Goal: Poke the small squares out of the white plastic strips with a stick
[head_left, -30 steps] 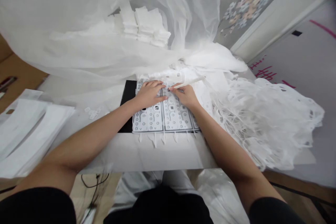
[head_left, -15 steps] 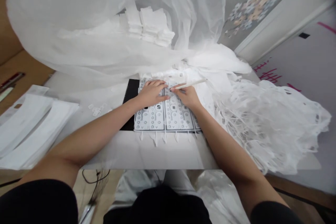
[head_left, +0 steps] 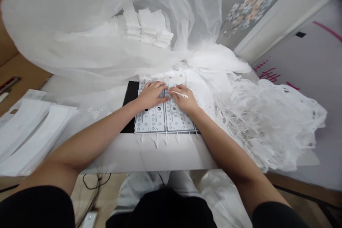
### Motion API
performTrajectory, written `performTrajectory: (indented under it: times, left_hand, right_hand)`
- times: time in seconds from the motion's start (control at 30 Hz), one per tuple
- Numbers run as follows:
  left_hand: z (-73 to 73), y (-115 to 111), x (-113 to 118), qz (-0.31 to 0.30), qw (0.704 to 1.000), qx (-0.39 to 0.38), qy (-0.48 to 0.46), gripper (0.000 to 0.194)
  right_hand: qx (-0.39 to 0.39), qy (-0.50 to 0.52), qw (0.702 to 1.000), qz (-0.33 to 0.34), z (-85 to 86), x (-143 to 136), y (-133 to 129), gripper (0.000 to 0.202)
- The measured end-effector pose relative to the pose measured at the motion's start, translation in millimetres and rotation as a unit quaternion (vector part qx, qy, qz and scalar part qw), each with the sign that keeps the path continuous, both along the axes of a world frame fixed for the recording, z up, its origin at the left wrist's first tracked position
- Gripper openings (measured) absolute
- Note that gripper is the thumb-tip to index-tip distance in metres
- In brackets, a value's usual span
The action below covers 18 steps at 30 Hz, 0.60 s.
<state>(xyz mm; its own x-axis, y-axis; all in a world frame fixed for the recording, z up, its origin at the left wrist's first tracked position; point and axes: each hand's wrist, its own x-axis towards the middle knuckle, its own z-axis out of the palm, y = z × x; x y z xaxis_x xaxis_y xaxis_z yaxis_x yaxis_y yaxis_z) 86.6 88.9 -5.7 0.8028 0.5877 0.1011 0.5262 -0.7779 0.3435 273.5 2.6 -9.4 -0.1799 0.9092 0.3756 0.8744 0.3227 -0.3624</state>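
Note:
A white sheet [head_left: 151, 124] printed with rows of grey shapes and dots lies on a black board [head_left: 130, 105]. My left hand [head_left: 151, 94] rests open on the sheet's upper left part, fingers stretched to the right. Close beside it, my right hand [head_left: 187, 100] is closed around a slim white pen-like tool [head_left: 181, 94]. The tool's tip points left toward my left fingertips; its exact contact with the sheet is hidden by the fingers. Thin white strips [head_left: 157, 141] stick out past the sheet's front edge.
A heap of tangled white cut-out waste [head_left: 269, 121] covers the table's right side. White strips [head_left: 34, 131] are stacked at left, near small white scraps [head_left: 96, 113]. Sheer white material [head_left: 66, 25] is bunched behind, with folded white pieces [head_left: 149, 26]. A cable [head_left: 93, 187] hangs below the table.
The pen-like tool has swung in my right hand: its rear end pointed up and right before, and now points lower, toward me. My right hand has shifted closer to my left hand.

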Motion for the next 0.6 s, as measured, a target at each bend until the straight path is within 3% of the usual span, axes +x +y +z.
performTrajectory:
  times: [0.17, 0.27, 0.47, 0.6]
  left_hand:
    - [0.5, -1.1, 0.1, 0.004, 1.000, 0.012, -0.003, 0.059]
    - [2.9, -1.6, -0.1, 0.001, 1.000, 0.008, 0.000, 0.060]
    - [7.5, -5.0, -0.8, -0.003, 1.000, 0.003, 0.019, 0.064]
    - [8.1, -9.3, -1.2, 0.004, 0.999, 0.009, 0.038, 0.067]
  right_hand:
    - [0.013, 0.028, 0.999, -0.016, -2.4, -2.0, 1.2, 0.032]
    - [0.028, 0.104, 0.993, -0.036, 1.6, -0.1, 1.7, 0.029]
    - [0.037, 0.329, 0.933, -0.140, 1.4, 12.3, 0.8, 0.033]
    - [0.019, 0.390, 0.908, -0.150, 1.6, 12.8, -2.6, 0.033]
